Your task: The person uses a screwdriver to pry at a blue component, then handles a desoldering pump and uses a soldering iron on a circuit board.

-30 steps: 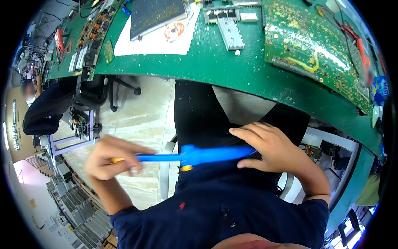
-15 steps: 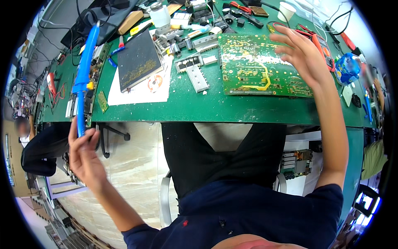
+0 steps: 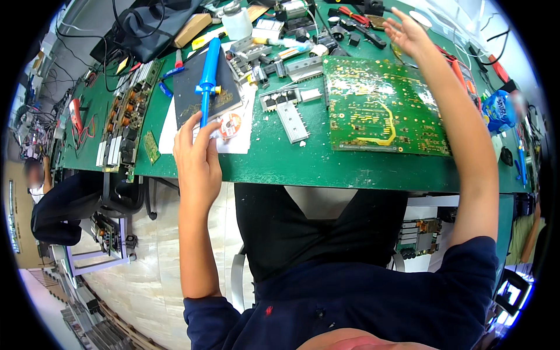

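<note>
My left hand (image 3: 198,160) is closed around the lower end of a blue solder sucker (image 3: 209,73) with a small yellow button. The sucker points away from me, over a black notebook (image 3: 188,81) lying on white paper (image 3: 240,143). Beside the hand is a round orange-and-white piece (image 3: 230,126). Stretched out to the far right, my right hand (image 3: 407,36) has its fingers apart and nothing visible in them. It is nearest a white cup (image 3: 421,20), partly behind it. Below that arm lies a large green circuit board (image 3: 364,111), gold traces upward.
Loose parts, including a finned metal heat sink (image 3: 291,122), crowd the middle of the green bench (image 3: 280,169). A long populated board (image 3: 125,116) lies at left. A blue packet (image 3: 497,111) stands at right. A black chair (image 3: 122,195) is below the bench at left.
My left hand has brought the solder sucker rightward, from above the long board to over the notebook. My right hand has moved farther away, off the green board toward the cup.
</note>
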